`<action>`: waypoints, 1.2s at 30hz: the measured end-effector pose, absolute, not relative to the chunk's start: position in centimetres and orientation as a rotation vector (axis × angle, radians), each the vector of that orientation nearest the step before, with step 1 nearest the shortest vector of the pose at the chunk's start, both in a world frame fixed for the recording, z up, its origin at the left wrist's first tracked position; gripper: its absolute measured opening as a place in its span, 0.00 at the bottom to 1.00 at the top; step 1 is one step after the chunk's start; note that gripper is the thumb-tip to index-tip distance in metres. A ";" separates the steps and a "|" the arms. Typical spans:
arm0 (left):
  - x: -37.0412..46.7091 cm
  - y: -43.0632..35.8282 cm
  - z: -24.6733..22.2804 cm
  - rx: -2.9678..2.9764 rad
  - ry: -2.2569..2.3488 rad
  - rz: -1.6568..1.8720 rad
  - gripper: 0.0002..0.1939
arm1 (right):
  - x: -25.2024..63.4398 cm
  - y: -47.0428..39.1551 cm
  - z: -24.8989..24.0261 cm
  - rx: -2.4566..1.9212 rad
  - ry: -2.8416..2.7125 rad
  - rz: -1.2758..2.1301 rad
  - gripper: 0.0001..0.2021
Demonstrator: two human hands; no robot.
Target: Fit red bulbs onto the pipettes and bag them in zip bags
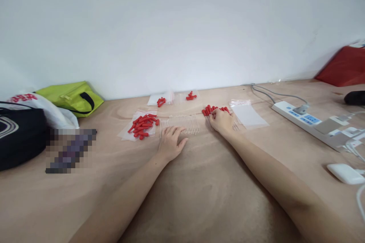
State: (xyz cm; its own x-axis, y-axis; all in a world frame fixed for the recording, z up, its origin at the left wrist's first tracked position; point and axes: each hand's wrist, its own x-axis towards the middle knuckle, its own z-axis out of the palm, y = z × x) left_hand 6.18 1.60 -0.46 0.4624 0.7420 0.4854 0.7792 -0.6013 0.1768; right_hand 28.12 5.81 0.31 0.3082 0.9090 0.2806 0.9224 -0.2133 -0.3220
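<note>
Where tabletop (199, 186) ends, wall (182, 26) rises.

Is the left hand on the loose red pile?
No, the left hand is at the row of thin clear sticks, to the right of the loose red pile.

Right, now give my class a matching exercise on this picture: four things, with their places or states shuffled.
Things:
1. left hand
2. power strip
3. right hand
4. lime-green zip bag

Places and states:
A. at the row of red-bulbed tubes
B. beside the white plastic bag
C. at the row of bare clear tubes
D. has a grey plug in it

Pairs: 1-C, 2-D, 3-A, 4-B
</note>
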 end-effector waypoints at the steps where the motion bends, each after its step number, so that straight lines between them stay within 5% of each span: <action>1: 6.2 1.6 -0.4 -2.602 -1.383 -0.822 0.13 | 28.2 5.8 0.3 -2.146 -1.625 -0.053 0.12; 19: -1.8 6.5 4.1 -2.240 -1.987 -0.338 0.08 | 23.1 5.6 2.2 -2.210 -1.993 0.177 0.15; 31: -0.6 6.7 1.9 -2.088 -1.928 -0.472 0.14 | 22.8 5.8 2.5 -2.204 -2.000 0.265 0.15; 36: 0.5 6.1 3.3 -2.108 -1.887 -0.646 0.09 | 25.3 4.5 1.3 -1.811 -2.025 0.161 0.14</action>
